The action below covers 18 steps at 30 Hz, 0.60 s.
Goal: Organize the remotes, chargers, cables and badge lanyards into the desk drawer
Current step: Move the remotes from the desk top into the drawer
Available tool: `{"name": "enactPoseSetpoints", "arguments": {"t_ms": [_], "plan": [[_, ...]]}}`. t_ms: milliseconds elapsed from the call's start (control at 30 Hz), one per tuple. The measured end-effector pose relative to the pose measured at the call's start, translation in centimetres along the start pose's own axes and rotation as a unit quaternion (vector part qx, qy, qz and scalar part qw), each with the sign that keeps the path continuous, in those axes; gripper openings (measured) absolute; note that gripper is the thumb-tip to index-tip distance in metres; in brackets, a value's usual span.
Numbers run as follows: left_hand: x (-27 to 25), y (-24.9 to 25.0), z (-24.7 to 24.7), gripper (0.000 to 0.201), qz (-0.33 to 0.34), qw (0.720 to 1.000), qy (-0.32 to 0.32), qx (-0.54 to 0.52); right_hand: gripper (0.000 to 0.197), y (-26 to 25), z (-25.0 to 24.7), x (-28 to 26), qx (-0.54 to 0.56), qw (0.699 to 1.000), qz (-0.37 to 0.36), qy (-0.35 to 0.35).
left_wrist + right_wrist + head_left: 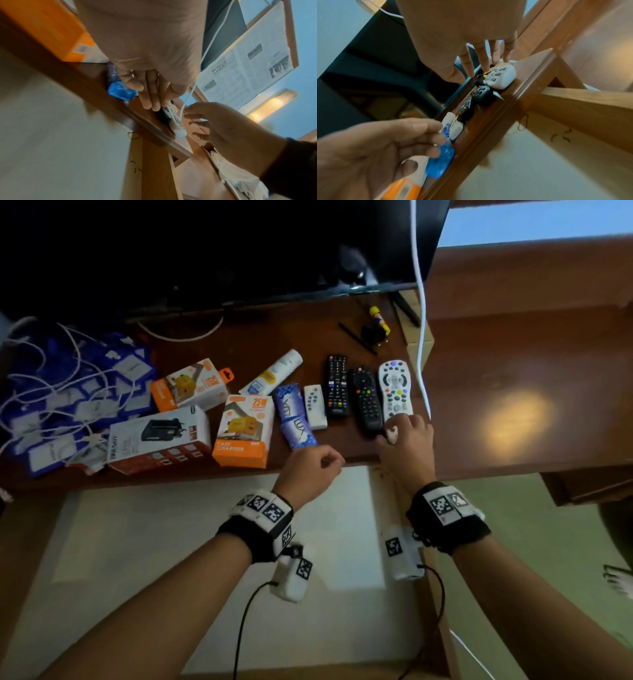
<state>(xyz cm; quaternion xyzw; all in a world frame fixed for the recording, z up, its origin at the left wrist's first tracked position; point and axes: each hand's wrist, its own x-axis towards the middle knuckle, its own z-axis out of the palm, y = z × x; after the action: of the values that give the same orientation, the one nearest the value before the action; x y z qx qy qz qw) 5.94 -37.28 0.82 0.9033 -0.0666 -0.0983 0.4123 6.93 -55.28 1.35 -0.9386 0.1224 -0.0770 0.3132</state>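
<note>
Several remotes lie side by side on the brown desk (pixel 342 446): a white remote (pixel 394 388), a black remote (pixel 366 402), a longer black remote (pixel 336 385) and a small white remote (pixel 314 405). My right hand (pixel 404 433) lies over the white remote's (pixel 503 77) near end, fingers straight and spread. My left hand (pixel 318 463) hovers at the desk's front edge, loosely curled and holding nothing. Charger boxes (pixel 244 429) stand left of the remotes. Blue lanyards tangled with white cables (pixel 68 392) are piled at the far left. The drawer (pixel 205 542) stands pulled out below the desk edge, its pale bottom bare.
Two blue soap packets (pixel 294 419) and a white tube (pixel 274 371) lie between the boxes and the remotes. A dark screen (pixel 205 251) stands behind them. A white cable (pixel 423 337) hangs down beside the white remote. A small yellow-topped figure (pixel 376 326) sits at the back.
</note>
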Motion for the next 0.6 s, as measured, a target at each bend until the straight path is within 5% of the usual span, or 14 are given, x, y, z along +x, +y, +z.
{"name": "enactPoseSetpoints", "arguments": {"t_ms": [133,267,600], "plan": [[4.3,3.4,-0.1,0.011,0.030,0.999,0.001,0.044,0.062,0.3,-0.4,3.2,-0.048,0.993,0.010,-0.103],[7.6,4.9,1.5,0.022,0.066,0.993,-0.016,0.096,0.069,2.1,0.8,4.2,-0.115,0.981,-0.006,-0.155],[10.6,4.9,7.4,0.038,0.040,0.966,0.018,0.254,0.059,7.3,1.2,1.5,-0.065,0.993,-0.090,-0.026]]}}
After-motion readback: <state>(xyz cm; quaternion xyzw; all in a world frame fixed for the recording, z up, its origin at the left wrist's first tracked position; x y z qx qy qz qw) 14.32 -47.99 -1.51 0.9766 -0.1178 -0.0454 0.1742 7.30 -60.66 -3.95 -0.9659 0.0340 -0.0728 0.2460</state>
